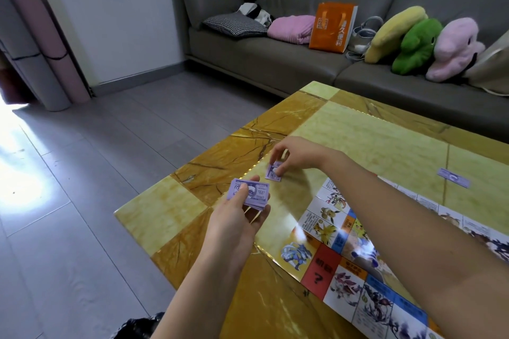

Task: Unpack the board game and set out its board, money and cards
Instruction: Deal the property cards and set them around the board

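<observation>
Left hand [237, 217]: curled round a stack of purple money [249, 194], left of the board [319, 275].
Right hand [297, 154]: pinches one purple note [274, 172] on the table [371, 132], near the board's far left corner.
Board: lies open on the table.
Other note [453, 177]: alone, behind the board.

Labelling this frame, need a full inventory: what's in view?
Table: one, yellow marble, centre.
Board: one, multicoloured, on table, lower right.
Stack: one, purple, in left hand.
Near note: one, purple, on table at right hand.
Far note: one, purple, on table, right.
Sofa: one, grey, behind table.
Plushes: three, yellow, green, pink, on sofa.
Bag: one, orange, on sofa.
Cushion: one, checked, on sofa.
Left hand: one, holds stack.
Right hand: one, pinches near note.
</observation>
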